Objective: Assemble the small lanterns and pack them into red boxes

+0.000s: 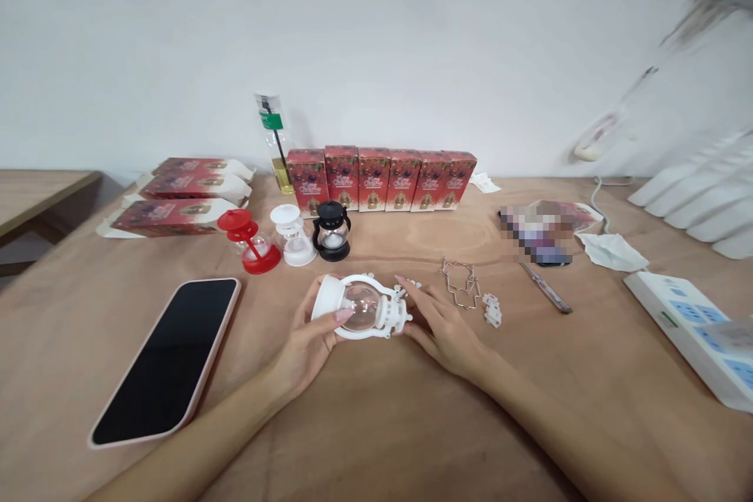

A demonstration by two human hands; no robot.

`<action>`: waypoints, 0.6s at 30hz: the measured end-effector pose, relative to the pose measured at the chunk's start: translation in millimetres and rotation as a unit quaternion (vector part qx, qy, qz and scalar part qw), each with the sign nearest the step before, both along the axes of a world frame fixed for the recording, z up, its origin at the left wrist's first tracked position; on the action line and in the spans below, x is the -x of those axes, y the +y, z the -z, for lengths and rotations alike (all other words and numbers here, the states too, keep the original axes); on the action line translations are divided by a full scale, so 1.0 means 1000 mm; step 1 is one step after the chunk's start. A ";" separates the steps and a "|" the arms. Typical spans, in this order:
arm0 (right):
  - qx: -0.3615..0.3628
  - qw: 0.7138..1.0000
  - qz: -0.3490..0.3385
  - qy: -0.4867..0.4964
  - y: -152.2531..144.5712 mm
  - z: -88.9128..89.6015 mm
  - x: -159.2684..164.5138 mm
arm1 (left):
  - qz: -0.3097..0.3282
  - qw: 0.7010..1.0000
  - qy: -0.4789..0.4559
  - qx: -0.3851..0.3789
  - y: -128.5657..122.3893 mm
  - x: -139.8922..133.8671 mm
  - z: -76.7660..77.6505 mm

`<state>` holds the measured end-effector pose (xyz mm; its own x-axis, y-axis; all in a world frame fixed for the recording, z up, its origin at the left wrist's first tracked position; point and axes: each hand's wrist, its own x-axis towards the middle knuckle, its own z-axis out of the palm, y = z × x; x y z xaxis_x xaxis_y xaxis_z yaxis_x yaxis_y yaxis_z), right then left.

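A small white toy lantern (361, 308) with a clear round globe lies on its side in the air above the table, its base to the left and its top to the right. My left hand (306, 341) is wrapped around the base end, thumb across the globe. At the top end, the fingers of my right hand (444, 325) close around the cap; a small part between the fingertips is too small to make out. Behind stand a red lantern (238, 223), another white lantern (288, 221) and a black lantern (332, 213). Bent wire handles (462, 282) lie right of my right hand.
Red printed boxes (373, 179) stand in a row at the back; opened ones (170, 213) lie at left. A phone (168, 361) lies left, small white plastic pieces (492, 309) and a utility knife (547, 289) right. A power strip (688, 329) sits at the right edge.
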<state>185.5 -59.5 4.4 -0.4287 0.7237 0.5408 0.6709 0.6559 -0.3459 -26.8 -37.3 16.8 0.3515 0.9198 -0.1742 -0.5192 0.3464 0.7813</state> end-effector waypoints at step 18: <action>0.036 0.997 -0.006 -0.068 0.004 0.000 -0.001 | -0.020 0.998 0.025 -0.045 -0.007 0.003 -0.002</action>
<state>186.7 -55.4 4.7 -0.5037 0.7527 0.4240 0.7064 0.6414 -0.2993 -30.0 -44.0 18.5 0.3063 0.9460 -0.1061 -0.4905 0.2524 0.8341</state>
